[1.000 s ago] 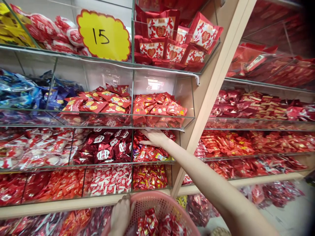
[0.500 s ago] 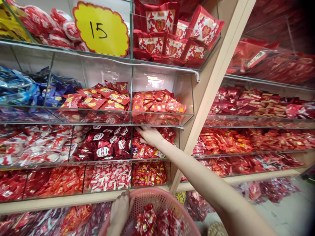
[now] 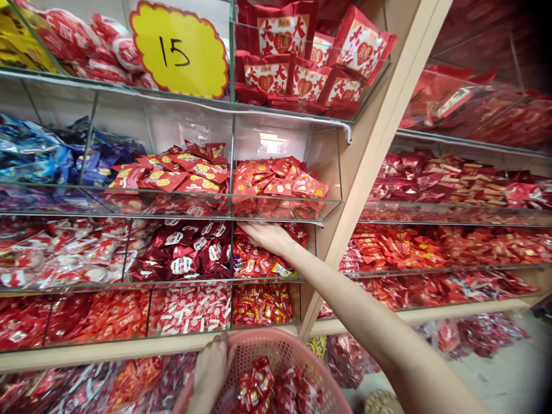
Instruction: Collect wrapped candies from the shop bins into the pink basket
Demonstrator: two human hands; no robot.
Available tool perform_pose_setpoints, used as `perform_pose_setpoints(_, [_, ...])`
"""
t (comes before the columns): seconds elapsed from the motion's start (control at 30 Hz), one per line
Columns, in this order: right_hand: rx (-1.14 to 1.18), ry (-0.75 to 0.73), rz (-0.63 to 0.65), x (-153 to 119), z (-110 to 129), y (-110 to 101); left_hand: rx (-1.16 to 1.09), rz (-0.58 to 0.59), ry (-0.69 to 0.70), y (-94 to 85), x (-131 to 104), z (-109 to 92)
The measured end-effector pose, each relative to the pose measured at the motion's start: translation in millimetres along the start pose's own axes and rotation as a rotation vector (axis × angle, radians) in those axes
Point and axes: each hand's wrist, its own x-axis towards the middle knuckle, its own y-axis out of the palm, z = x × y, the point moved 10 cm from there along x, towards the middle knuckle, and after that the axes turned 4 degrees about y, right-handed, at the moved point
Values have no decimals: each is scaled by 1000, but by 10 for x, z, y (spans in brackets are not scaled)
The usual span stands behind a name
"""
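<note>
At the bottom centre, my left hand (image 3: 211, 365) has its fingers curled over the left rim of a pink perforated basket (image 3: 297, 351). Several red-wrapped candies (image 3: 259, 382) lie inside the basket. My right hand (image 3: 267, 237) reaches into a shelf compartment below the orange-printed red packets (image 3: 280, 181). It rests palm down over the red candies (image 3: 250, 261) there. Its fingertips are hidden under the shelf above, and I cannot see anything gripped.
Dark red packets (image 3: 181, 256) fill the compartment left of my right hand. Clear dividers and a wooden upright (image 3: 366, 155) border the bins. A yellow sign (image 3: 179, 50) marked 15 hangs above. Bagged candies (image 3: 349, 359) lie under the shelves.
My right hand has shifted slightly to the right in the picture and sits a little flatter over the candies. My left hand stays on the basket rim.
</note>
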Motion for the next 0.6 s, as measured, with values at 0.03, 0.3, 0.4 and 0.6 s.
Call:
perform_pose_setpoints(0.03, [6, -12, -23, -9, 2, -25, -3, 1, -1, 2, 0, 2])
perform_pose_setpoints(0.3, [-8, 8, 98, -95, -2, -41, -2, 12, 1, -33, -5, -17])
perform_pose_setpoints(0.4, [41, 19, 113, -146, 17, -130, -2, 26, -5, -29, -7, -15])
perform_pose_setpoints(0.6, [285, 12, -157, -614, 305, -579, -16, 21, -6, -44, -15, -18])
